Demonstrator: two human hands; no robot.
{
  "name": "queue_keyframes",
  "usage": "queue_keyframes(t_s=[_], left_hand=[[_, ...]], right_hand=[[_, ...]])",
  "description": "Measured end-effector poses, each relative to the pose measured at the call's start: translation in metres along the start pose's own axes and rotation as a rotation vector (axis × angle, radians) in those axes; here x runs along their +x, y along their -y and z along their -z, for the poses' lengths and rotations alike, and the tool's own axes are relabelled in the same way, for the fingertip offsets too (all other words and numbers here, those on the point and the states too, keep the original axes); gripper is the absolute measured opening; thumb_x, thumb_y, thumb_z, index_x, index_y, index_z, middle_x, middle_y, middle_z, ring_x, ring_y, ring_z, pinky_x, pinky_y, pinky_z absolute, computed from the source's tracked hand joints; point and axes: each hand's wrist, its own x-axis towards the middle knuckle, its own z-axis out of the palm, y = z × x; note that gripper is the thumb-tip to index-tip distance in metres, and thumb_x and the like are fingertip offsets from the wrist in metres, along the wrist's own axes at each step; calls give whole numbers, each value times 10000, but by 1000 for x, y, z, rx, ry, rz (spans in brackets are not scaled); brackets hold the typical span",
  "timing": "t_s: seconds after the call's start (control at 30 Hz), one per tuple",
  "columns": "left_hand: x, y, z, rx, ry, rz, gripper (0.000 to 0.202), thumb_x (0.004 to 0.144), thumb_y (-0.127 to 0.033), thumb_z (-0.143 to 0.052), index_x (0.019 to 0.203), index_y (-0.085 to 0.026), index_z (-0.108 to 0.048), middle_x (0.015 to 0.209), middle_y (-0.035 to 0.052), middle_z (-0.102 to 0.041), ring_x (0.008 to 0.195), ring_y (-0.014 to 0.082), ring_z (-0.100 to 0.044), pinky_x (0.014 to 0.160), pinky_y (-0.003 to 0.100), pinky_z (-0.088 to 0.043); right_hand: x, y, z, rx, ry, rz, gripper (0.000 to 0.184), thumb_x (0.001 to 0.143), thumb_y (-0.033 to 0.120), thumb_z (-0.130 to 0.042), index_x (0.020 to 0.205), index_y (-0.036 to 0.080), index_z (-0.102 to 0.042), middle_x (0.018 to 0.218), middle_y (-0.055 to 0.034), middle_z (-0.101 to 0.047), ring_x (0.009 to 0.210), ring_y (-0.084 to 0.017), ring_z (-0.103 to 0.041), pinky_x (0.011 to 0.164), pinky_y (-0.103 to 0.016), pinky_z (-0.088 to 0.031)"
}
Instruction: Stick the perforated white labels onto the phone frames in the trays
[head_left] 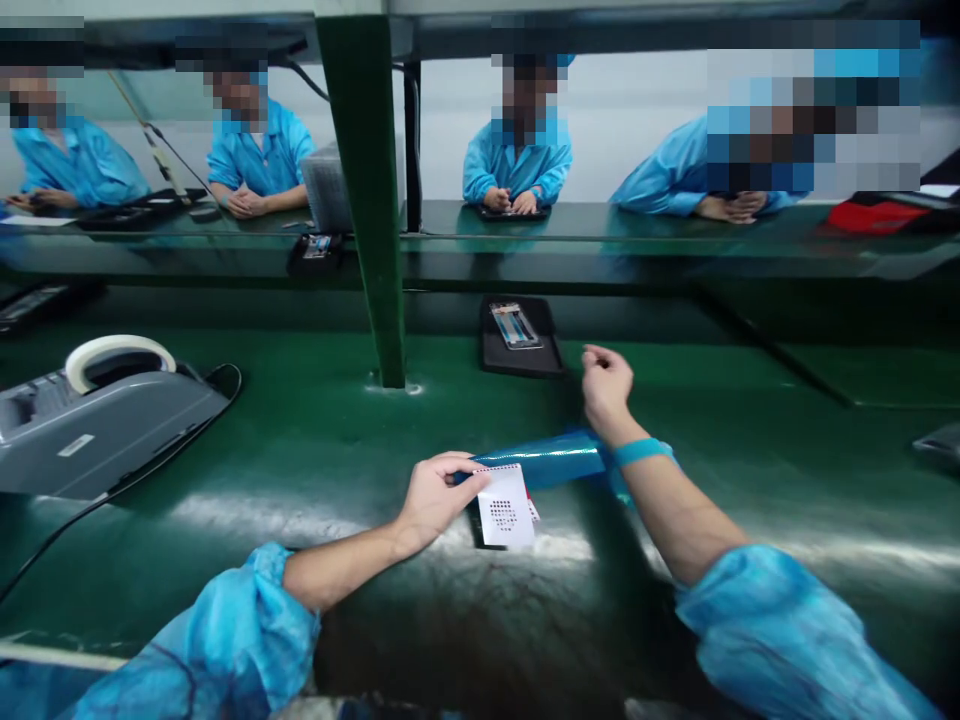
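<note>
My left hand (433, 495) pinches a blue film strip (551, 458) together with a small white perforated card (507, 506) just above the green bench. The strip runs right, under my right wrist. My right hand (606, 385) is raised beyond it, fingers loosely curled, holding nothing I can see, close to a black tray (525, 362) carrying a phone part (514, 326).
A grey tape dispenser (97, 415) with a cable stands at the left. A green post (371, 200) rises from the bench middle. Several people in blue coats sit across a far bench (600, 235) with black trays. Another black tray (316, 252) sits beyond the post.
</note>
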Motion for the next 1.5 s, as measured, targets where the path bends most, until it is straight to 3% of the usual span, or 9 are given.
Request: queue_keyframes(t_s=[0.1,0.23,0.3,0.4,0.57,0.8,0.93,1.13,1.5], left_hand=[[2,7,1,68,53,17,179,654,-372,-963,736,-227,-897,1005,127,-873,1005,312,-809,871,392,-633],[1,10,-3,83,79,50,181,702,-392,-952,743,-227,-890,994,136,-870,1085,344,-804,979,442,-635],[-1,11,-5,68,89,71,209,722,-415,-945,760,-218,-890,1046,159,-867,1122,360,-799,1001,467,-636],[-7,11,-8,32,119,104,267,742,-465,-938,784,-206,-887,1145,188,-857,1099,362,-810,991,490,-650],[-13,11,-11,-2,143,130,273,747,-472,-944,774,-209,-872,1159,180,-854,1062,348,-818,972,490,-669],[-13,7,-12,5,125,113,336,793,-545,-912,803,-211,-877,1142,165,-854,1050,330,-811,956,475,-676],[-16,2,-12,45,146,65,256,813,-478,-917,894,-235,-905,1186,139,-864,1120,332,-817,995,472,-691],[-18,-3,-7,186,160,-160,254,859,-399,-873,1087,-299,-925,1387,100,-832,1273,335,-802,1205,517,-631],[-19,-1,-2,301,225,-221,165,920,-369,-864,1063,-321,-931,1372,93,-843,1219,320,-841,1159,448,-669]], right_hand=[[-29,16,33,-20,68,192,230,1110,382,-648,1137,184,-761,1106,-57,-774,1063,-211,-752,1067,-471,-615],[-109,37,78,-90,498,488,65,905,348,-828,949,320,-865,947,-33,-843,892,-258,-804,860,-406,-687],[-144,39,86,-138,638,552,144,895,305,-836,1020,356,-887,1000,-29,-870,867,-275,-825,779,-396,-709],[-170,34,86,-196,663,562,270,978,287,-782,1228,362,-854,1079,-59,-867,929,-307,-836,806,-441,-728],[-169,32,84,-189,650,552,295,1003,271,-761,1284,346,-814,912,-25,-810,712,-245,-772,646,-371,-689],[-171,42,86,-147,640,475,256,1002,305,-749,1247,319,-824,832,2,-783,617,-219,-743,585,-344,-691],[-173,44,83,-120,656,415,160,1008,278,-746,1119,305,-857,918,-11,-852,700,-214,-806,612,-286,-699],[-172,45,84,-122,624,397,141,1010,346,-761,1050,284,-881,924,-31,-868,725,-230,-827,630,-287,-708],[-169,51,84,-129,690,359,140,1000,290,-725,935,274,-848,855,18,-857,680,-177,-812,625,-215,-685]])
